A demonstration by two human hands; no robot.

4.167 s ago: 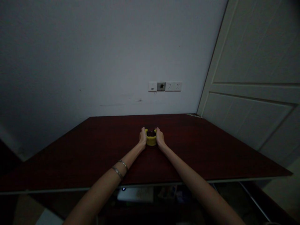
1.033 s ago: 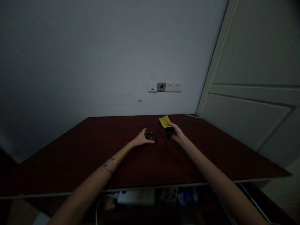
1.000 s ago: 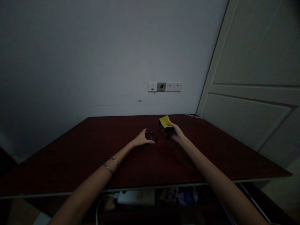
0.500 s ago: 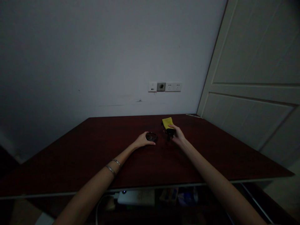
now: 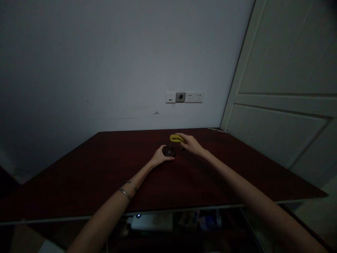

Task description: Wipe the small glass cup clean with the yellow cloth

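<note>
A small dark round dish [image 5: 169,151] sits near the middle of the dark red table [image 5: 92,175]. My left hand [image 5: 159,156] cups its left side, fingers curled round the rim. My right hand [image 5: 190,143] reaches over just behind and to the right of the dish, fingers closed on a yellow cloth [image 5: 176,138], which hangs low over the table beyond the dish. Two thin bracelets circle my left wrist.
A white wall with a row of sockets [image 5: 184,97] stands behind the table. A pale panelled door [image 5: 284,91] closes the right side. Below the table's front edge lie a white box [image 5: 152,221] and other dim items.
My right hand has carried the yellow cloth leftwards and lower, from right of the dish to just behind it. Earlier both hands held the cloth round the dish. My left hand stays on the dish.
</note>
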